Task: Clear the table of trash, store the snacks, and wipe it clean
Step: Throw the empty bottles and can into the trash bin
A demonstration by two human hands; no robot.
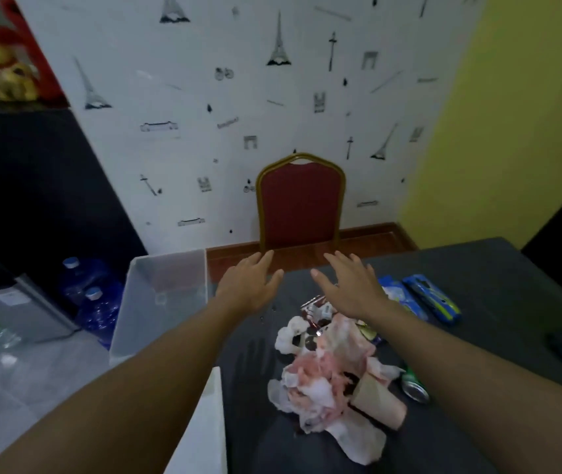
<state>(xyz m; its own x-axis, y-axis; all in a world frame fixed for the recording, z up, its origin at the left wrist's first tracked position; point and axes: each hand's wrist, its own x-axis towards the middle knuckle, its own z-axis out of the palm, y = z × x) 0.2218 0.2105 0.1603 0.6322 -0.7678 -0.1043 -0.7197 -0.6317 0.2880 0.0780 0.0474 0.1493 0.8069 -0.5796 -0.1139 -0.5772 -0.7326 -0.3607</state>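
Over the far end of the dark table (478, 268), both arms are stretched forward. The left hand (249, 285) and the right hand (348, 289) are held palm down with fingers straight and spread, and nothing is held in either. Whether the palms touch the tabletop cannot be told.

The trash is heaped in the middle of the table, nearer the person than the hands: a pile of crumpled pink and white tissues (320, 381), a brown paper cup (375, 401) lying on its side against them, a green can (414, 384) just beside it, and small wrappers (317, 309) under the right wrist. Two blue snack packets (433, 297) lie apart to the right of the right hand.

The step in hand is judged to be the gathering of the trash. It would be done well if the loose tissues were bunched from both sides, so that scraps are not trailed across the cloth. The can is best lifted upright in case liquid remains. The snack packets are best left out of the sweep, since they are to be stored and not binned.

A clear plastic bin (156, 302) stands against the table's left edge, its mouth open and close to the left hand, so only a short carry is needed. A white panel (204, 432) is seen along the same edge nearer the person and could be knocked by the left forearm. A red chair (302, 203) is set at the far side, and blue water bottles (91, 295) crowd the floor beyond the bin. Open tabletop is left to the right and far right.
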